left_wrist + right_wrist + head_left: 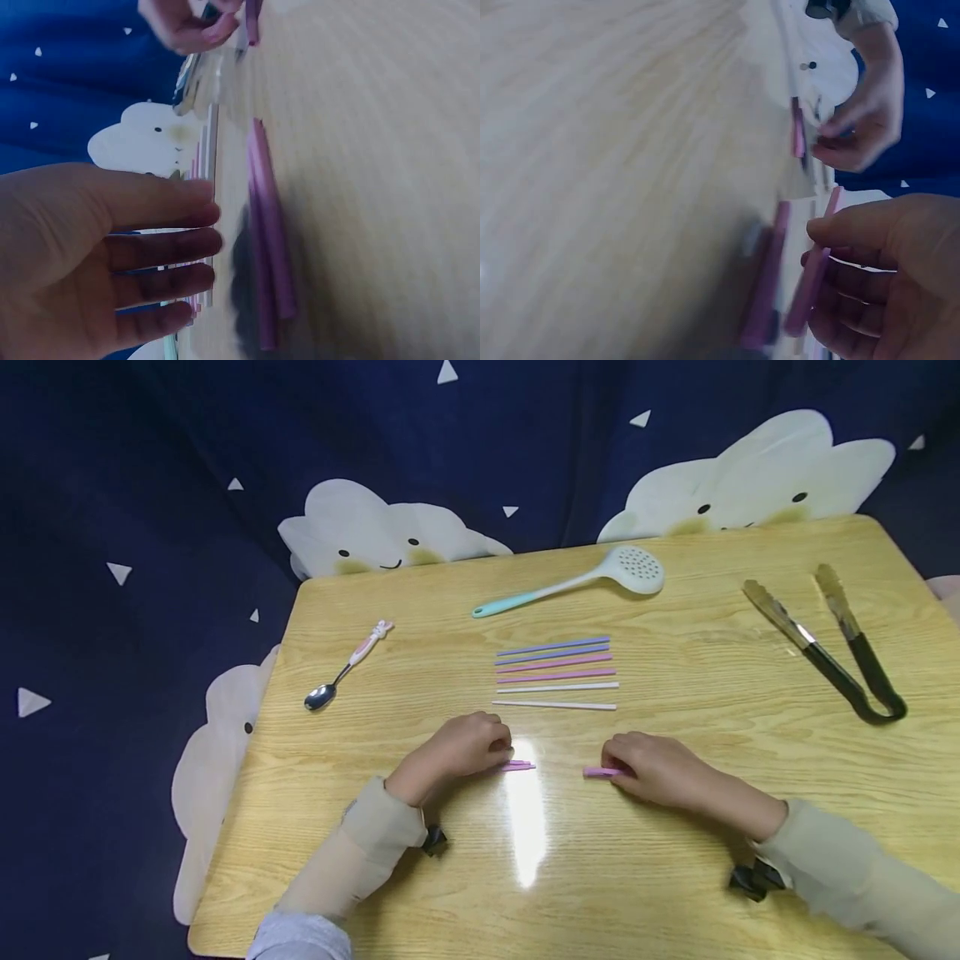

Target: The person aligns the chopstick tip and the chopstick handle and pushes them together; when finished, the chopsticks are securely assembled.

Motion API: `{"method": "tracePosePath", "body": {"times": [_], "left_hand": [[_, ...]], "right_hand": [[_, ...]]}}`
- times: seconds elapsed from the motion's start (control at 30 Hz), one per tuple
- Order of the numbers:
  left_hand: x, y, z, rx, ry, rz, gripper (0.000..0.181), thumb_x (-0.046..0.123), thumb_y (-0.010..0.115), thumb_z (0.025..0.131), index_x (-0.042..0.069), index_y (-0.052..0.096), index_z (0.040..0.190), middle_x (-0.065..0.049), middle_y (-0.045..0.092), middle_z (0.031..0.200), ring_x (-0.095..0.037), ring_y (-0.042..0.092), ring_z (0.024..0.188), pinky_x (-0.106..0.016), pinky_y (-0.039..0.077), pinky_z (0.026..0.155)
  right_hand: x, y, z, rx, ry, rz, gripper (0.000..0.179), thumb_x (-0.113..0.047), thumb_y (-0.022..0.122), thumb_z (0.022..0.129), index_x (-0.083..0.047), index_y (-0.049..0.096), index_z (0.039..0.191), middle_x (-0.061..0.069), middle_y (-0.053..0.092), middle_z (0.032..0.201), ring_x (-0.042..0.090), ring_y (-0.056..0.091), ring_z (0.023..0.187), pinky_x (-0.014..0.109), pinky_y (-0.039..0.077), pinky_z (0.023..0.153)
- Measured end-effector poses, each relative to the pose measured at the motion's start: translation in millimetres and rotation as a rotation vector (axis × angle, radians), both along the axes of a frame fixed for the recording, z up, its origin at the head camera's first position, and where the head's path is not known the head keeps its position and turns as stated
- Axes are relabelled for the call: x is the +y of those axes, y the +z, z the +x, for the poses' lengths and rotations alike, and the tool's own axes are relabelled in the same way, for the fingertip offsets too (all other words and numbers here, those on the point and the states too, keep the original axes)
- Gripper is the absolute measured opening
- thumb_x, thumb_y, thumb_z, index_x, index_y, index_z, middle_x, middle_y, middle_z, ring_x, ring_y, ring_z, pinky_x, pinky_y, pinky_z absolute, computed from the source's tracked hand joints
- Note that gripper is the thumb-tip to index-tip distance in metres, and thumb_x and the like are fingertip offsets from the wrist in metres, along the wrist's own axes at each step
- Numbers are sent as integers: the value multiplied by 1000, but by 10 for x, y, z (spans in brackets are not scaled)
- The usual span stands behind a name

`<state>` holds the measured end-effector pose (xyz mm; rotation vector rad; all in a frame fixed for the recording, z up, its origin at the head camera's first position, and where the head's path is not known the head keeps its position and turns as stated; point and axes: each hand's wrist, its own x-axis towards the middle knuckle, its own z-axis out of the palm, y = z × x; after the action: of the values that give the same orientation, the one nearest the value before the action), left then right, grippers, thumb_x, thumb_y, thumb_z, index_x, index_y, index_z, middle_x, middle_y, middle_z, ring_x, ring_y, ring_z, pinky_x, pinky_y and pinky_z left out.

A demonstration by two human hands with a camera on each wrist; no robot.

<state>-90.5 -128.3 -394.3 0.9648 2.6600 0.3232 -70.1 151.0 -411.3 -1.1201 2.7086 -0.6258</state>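
Note:
Two pink sticks [274, 240] lie side by side on the wooden table [420, 660]. My left hand [468, 745] is right beside them; in the left wrist view its fingers [169, 244] are extended and separate from the sticks. To the right, my right hand [651, 768] pinches a pink stick [807, 296] between thumb and fingertips. Another pink stick [769, 277] lies alongside it, close to the tabletop. The head view hides part of each pink pair behind the hands.
Beyond my hands, several thin blue, pink and white chopsticks [555, 676] lie in a row. A perforated skimmer [637, 570] lies at the back, a spoon [321, 696] at left, and black-handled tongs [840, 681] at right. A dark blue curtain [465, 443] borders the table.

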Motion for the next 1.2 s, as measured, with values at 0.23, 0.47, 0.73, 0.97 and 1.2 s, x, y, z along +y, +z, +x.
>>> {"method": "tracePosePath", "body": {"times": [0.23,0.47,0.73,0.97,1.2], "left_hand": [[-36,-48,88,-33,-16,-36,16,21,68,78,12,62,89,5,48,75,-10,44,70,-22,39,60],[-15,-117,78,-28,-14,-20,8,15,66,77,13,58,78,5,46,71,-11,43,68,-23,37,57],[14,-111,73,-97,13,-48,8,15,64,78,14,56,77,6,45,71,-10,42,69,-22,36,58],[19,-57,35,-156,32,32,9,15,61,84,13,54,77,6,47,70,-8,42,64,-20,37,57],[83,126,-66,-92,91,211,5,14,57,88,10,56,86,5,54,72,-6,46,63,-19,40,57]], "right_hand": [[5,178,-114,25,-22,-42,13,-10,67,77,-17,57,77,-10,46,69,5,41,62,21,35,50],[38,268,-240,81,-52,-96,11,-7,67,77,-13,59,80,-8,49,69,5,44,61,21,39,50],[73,344,-312,100,-93,-120,10,-8,68,78,-13,60,82,-7,52,71,6,48,63,23,41,51],[102,384,-362,133,-90,-159,11,-6,68,77,-12,60,82,-6,51,71,5,46,62,23,40,51],[116,431,-414,149,-94,-233,13,-3,67,76,-13,62,82,-7,53,72,4,45,63,22,40,52]]}}
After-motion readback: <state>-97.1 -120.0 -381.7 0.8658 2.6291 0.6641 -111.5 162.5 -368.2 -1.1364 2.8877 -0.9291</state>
